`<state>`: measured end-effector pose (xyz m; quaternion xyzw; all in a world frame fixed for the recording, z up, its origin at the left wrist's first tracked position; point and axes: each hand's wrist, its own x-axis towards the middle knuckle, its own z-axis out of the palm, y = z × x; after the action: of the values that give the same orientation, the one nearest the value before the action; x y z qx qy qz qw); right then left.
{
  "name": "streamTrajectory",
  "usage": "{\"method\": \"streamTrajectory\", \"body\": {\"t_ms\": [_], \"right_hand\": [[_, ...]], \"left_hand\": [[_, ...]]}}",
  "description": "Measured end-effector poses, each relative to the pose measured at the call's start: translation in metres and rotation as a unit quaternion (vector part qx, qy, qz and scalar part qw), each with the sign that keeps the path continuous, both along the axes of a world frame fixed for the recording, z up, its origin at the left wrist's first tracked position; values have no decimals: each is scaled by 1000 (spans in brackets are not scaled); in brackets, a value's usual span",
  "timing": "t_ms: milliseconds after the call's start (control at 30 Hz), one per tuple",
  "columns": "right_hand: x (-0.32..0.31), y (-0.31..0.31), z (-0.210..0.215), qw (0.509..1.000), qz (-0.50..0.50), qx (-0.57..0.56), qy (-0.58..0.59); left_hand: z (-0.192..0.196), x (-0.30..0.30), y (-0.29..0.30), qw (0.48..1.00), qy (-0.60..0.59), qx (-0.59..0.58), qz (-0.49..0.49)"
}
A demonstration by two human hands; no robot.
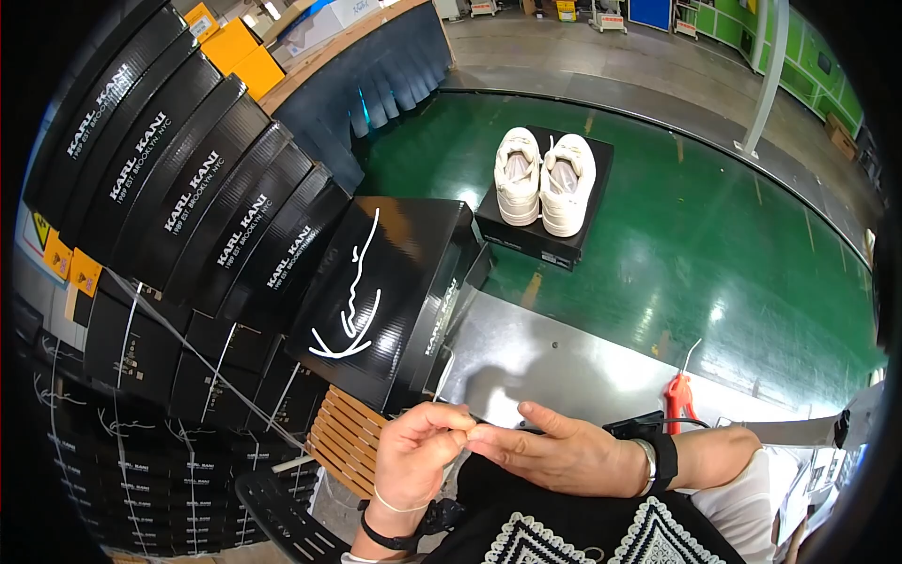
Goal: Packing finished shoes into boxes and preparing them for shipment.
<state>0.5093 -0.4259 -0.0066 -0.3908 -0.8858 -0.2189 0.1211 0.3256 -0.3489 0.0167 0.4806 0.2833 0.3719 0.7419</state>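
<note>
My left hand (413, 453) is closed in a pinch in front of my body, thumb and fingers pressed together. Its fingertips touch the fingertips of my right hand (568, 458), and anything between them is too small or hidden to make out. The right hand lies stretched out with its thumb apart. Just beyond the left hand, a black lidded shoebox (376, 301) with white script rests at the edge of the bench. Farther off, a pair of white sneakers (543, 183) stands side by side on another black shoebox (564, 252).
Tall stacks of black shoeboxes (202, 179) fill the left side, beside a slatted wooden stool (344, 444). A red air blow gun (678, 399) lies on the metal ledge (526, 343) to the right. Beyond it stretches a green conveyor belt (695, 244) with a grey post (772, 85) behind.
</note>
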Motion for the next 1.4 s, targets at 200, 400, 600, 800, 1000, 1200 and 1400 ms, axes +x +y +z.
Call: {"method": "streamTrajectory", "body": {"t_ms": [200,400,600,800,1000,1200,1400], "right_hand": [[0,-4,-7,1000,-6,13,13],[2,-8,-10,1000,11,7,8],[3,-11,-11,999,10,27,15],[8,-19,-15,999,6,22,48],[11,-24,-17,997,-3,23,67],[11,-26,-17,997,-1,27,67],[16,-35,-24,997,0,20,69]], "left_hand": [[4,5,-7,998,-13,-56,7],[-1,8,-9,1000,5,-21,-2],[-3,10,-13,999,12,29,0],[-6,14,-23,1000,18,22,8],[-7,16,-27,1000,-4,-5,-7],[-9,16,-27,999,-25,-22,-17],[-7,22,-31,999,2,-10,-41]]}}
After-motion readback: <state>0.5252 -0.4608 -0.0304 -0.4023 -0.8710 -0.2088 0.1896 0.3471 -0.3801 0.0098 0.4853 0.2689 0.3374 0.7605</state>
